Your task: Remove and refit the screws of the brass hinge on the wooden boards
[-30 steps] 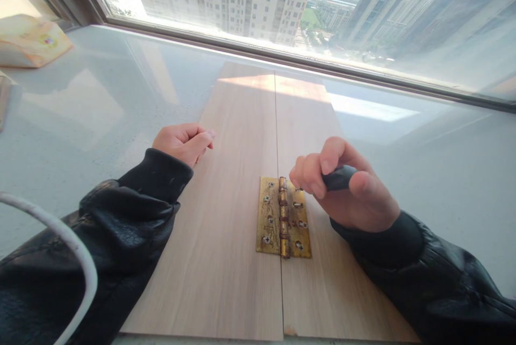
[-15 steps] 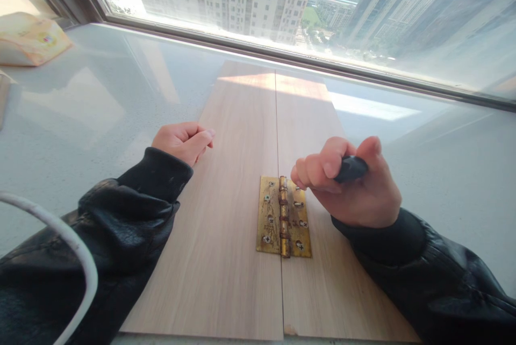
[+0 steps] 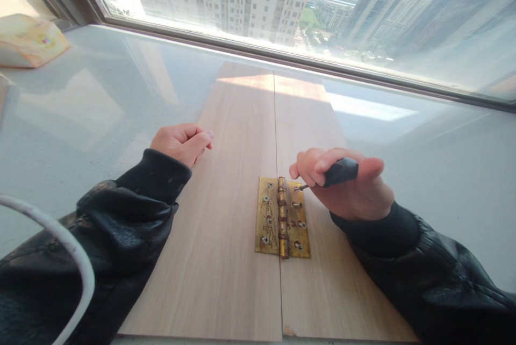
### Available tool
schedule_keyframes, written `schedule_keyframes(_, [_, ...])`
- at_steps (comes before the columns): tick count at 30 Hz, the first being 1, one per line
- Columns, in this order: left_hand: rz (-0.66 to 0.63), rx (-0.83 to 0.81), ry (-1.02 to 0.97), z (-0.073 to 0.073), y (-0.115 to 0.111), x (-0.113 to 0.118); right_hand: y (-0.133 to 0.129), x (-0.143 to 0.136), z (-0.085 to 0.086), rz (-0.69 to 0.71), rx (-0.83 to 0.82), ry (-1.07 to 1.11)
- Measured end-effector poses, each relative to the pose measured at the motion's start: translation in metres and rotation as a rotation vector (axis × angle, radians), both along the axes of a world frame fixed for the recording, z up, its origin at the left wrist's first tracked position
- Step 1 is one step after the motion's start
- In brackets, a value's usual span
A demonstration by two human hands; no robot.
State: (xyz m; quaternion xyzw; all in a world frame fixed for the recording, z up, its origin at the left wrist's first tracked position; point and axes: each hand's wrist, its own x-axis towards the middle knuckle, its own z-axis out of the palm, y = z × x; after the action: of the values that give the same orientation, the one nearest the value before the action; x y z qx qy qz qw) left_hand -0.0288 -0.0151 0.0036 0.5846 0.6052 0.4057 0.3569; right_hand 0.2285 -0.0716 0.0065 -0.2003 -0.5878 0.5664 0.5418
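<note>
My right hand (image 3: 355, 189) grips a screwdriver (image 3: 341, 171) by its black handle. The metal shaft slants down left, its tip at the upper right screw (image 3: 297, 188) of a worn brass hinge (image 3: 282, 218). That hinge lies unfolded across the seam of two pale wooden boards, one leaf on the left board (image 3: 217, 237) and one on the right board (image 3: 318, 291). Cross-head screws sit in both leaves; one in the right leaf leans over. By the left board's outer edge my left hand (image 3: 181, 142) is closed, thumb against the curled fingers, and whatever it may hold is hidden.
Beneath the boards is a glossy pale sill (image 3: 451, 173), with a window frame (image 3: 250, 55) along its far side. A white cable (image 3: 76, 248) curves across the lower left. A yellowish package (image 3: 34, 38) rests at the far left.
My right hand has tipped and lowered slightly, so more of the screwdriver handle and its shaft at the screw now show. My left hand keeps its place.
</note>
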Motion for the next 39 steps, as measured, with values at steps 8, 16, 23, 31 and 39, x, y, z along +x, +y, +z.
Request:
schedule_keyframes(8, [-0.003,-0.005,0.002,0.001,0.0,0.0,-0.005,-0.004,0.013,0.1,-0.111,-0.056])
schedule_keyframes(16, [0.002,0.008,0.001,0.0,0.0,0.0,0.001,0.002,0.0,-0.009,-0.021,-0.005])
schedule_keyframes(23, [0.014,0.027,-0.008,-0.001,-0.001,0.001,-0.002,-0.005,0.012,0.099,-0.099,-0.108])
schedule_keyframes(31, [0.018,0.027,-0.01,-0.002,0.0,0.001,0.004,0.005,0.004,0.033,0.009,-0.045])
schedule_keyframes(39, [0.006,0.015,-0.015,0.0,0.001,0.001,0.004,-0.002,0.006,0.088,-0.038,-0.096])
